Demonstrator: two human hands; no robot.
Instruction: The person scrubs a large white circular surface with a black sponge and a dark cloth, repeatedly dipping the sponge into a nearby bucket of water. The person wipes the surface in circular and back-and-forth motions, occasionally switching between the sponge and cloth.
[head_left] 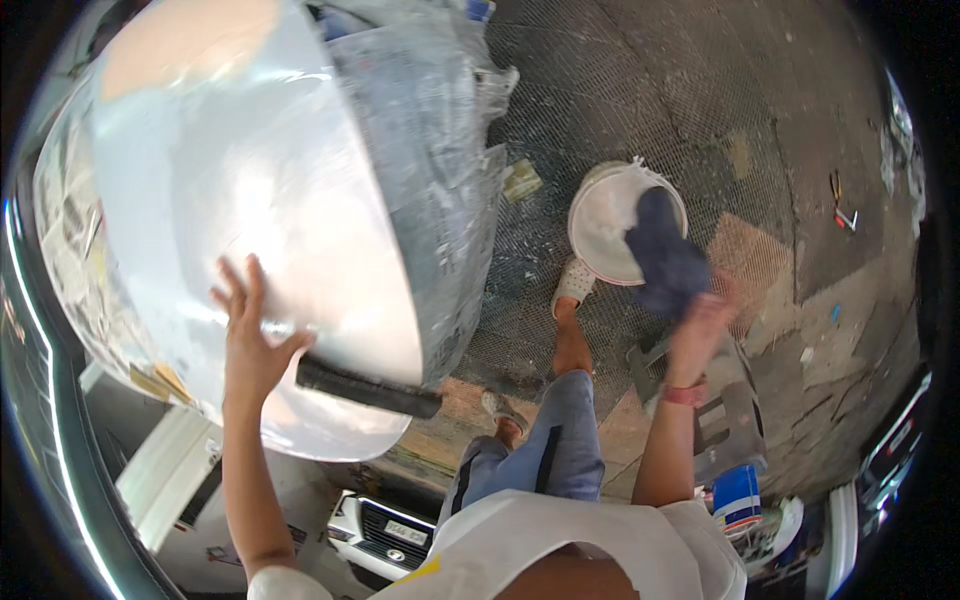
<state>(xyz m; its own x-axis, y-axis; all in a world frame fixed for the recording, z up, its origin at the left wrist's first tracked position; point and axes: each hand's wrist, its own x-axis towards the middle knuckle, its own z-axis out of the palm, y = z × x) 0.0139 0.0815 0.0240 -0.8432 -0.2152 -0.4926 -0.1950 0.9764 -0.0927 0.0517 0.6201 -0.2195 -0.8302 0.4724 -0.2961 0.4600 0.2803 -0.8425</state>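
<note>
My left hand [252, 335] lies with fingers spread on a glossy whitish car body panel [180, 180]. Beside its thumb rests a long black block [365, 386], set across the panel near its lower edge; I cannot tell whether the thumb touches it. Out to the right, my right hand [703, 325], blurred by motion, grips a dark blue cloth [662, 245]. The cloth hangs over the right side of a round white bucket [598, 235] on the floor, hiding part of its inside.
Grey plastic sheeting [430, 180] covers the car beside the panel. Textured matting [560, 90] lies on the floor. A grey plastic stool [720, 400] and a blue-and-white tin [737, 497] stand near my right arm. Pliers [836, 187] lie at far right. A white car [385, 530] is behind me.
</note>
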